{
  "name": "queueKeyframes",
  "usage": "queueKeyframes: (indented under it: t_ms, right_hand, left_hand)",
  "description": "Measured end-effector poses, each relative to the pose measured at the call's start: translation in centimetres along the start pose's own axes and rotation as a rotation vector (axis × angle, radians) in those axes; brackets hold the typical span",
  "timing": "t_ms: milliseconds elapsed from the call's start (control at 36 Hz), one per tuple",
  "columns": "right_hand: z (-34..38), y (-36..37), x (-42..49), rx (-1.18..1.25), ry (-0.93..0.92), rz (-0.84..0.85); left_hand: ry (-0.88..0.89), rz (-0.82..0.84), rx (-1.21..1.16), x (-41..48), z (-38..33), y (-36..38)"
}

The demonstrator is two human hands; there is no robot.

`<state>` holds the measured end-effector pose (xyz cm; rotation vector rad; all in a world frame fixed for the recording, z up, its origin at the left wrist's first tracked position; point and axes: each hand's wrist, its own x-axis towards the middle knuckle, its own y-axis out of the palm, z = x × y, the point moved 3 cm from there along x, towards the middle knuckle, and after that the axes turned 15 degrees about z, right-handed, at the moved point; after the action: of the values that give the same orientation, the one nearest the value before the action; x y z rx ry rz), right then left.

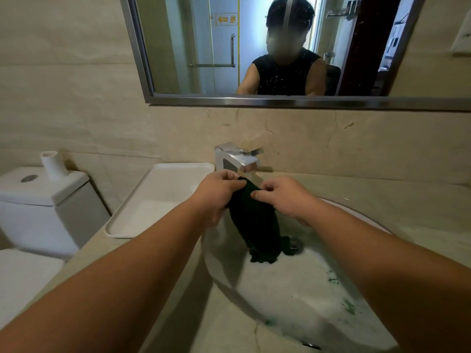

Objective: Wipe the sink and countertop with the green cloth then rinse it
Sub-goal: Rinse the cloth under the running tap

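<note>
Both hands pinch green cloth (257, 222) top edge just below faucet (238, 156): left hand (216, 194) & right hand (285, 197). Cloth hangs into sink (369, 220), bottom near drain.

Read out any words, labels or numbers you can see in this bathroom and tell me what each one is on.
Yellow sign on the glass door reflected in the mirror: an arrow and one character, mirrored and too blurred to read.
Faucet, tray, toilet tank, green cloth: no text visible.
Nothing else legible.
</note>
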<state>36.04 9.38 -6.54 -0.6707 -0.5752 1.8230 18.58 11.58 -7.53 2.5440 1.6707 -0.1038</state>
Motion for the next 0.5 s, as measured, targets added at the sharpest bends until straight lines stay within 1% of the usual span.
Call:
queueKeyframes:
  t_ms: [139, 222, 306, 361, 417, 500]
  right_hand:
    - [0.2, -1.6, 0.5, 0.082, -0.055, -0.141]
    - [0.3, -2.2, 0.7, 0.084, -0.070, -0.153]
    - [0.0, -2.1, 0.7, 0.040, -0.058, -0.072]
    - [-0.4, -1.8, 0.6, -0.067, -0.023, 0.004]
    - [-1.3, -1.5, 0.7, -0.137, 0.044, 0.076]
    - [-2.9, -0.6, 0.8, -0.174, 0.134, 0.203]
  left_hand:
    - [0.002, 0.009, 0.128, 0.6, 0.2, -0.7]
    - [-0.003, 0.028, 0.065, 1.0, 0.3, -0.2]
    - [0.013, 0.010, -0.082, 1.2, -0.1, 0.3]
    - [0.036, -0.032, -0.152, 1.3, -0.2, 0.3]
    - [0.053, -0.042, -0.180, 1.3, 0.0, 0.5]
    - [0.072, -0.054, -0.208, 1.4, 0.3, 0.8]
